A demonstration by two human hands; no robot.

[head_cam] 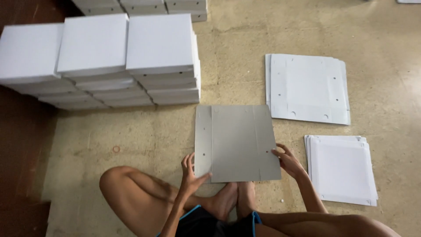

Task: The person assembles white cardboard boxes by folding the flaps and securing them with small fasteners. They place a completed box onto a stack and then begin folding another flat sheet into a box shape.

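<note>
Head view, looking down at a person seated cross-legged on a mottled beige concrete floor, bare feet together in front of the body. A flat grey cardboard box blank with scored fold lines and small punched holes lies on the floor directly ahead of the feet, its near edge just beyond the toes.

The left hand meets the blank at its near left corner, fingers spread and raised, the thumb lying along the bottom edge. The right hand grips the right edge of the blank near its lower corner, fingers curled over the top face. Both hands thus hold the same sheet, one at each side.

To the right of the blank, and apart from it, lie two piles of unfolded stock: a stack of large flat white cardboard blanks with punched holes farther from the person, and a stack of smaller square white cardboard sheets nearer, just beside the right forearm.

At upper left, stacks of finished flat white square cardboard boxes stand in a row of three columns, several boxes high, with the edge of a further row of white boxes behind them. A strip of dark reddish-brown floor borders the concrete on the left.
</note>
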